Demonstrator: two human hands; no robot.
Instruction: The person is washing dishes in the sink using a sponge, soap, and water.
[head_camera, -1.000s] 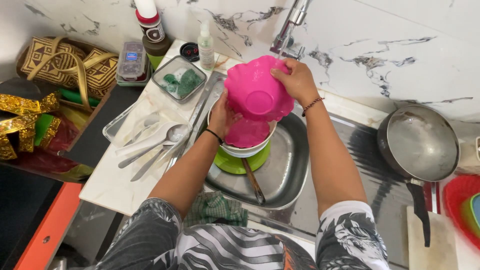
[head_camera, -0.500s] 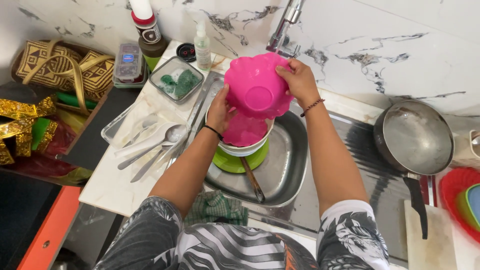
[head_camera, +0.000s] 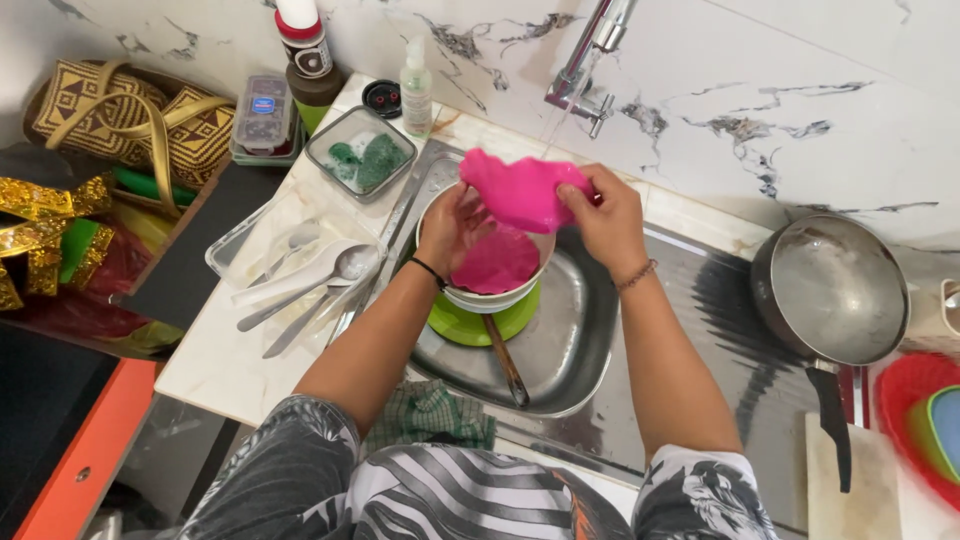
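Observation:
A pink scalloped plastic bowl (head_camera: 520, 190) is tilted on its side under the running tap (head_camera: 585, 62), above the steel sink (head_camera: 575, 340). My left hand (head_camera: 452, 228) grips its left rim and my right hand (head_camera: 605, 215) grips its right rim. Right below it sits a white bowl (head_camera: 490, 298) with another pink dish (head_camera: 495, 262) inside, stacked on a green plate (head_camera: 470, 327). A wooden-handled utensil (head_camera: 505, 362) lies in the sink in front of the stack.
Left of the sink, a clear tray (head_camera: 230, 255) holds spoons (head_camera: 310, 280). Behind it stand a glass dish with green scrubbers (head_camera: 360, 155), a soap bottle (head_camera: 415, 85) and a brown bottle (head_camera: 305, 55). A steel pan (head_camera: 835, 290) and a red basket (head_camera: 915, 410) sit at the right. A green cloth (head_camera: 430, 412) hangs at the counter's front edge.
The pink bowl has turned from showing its underside to lying tilted on its side, lower over the stack. Both hands moved down with it.

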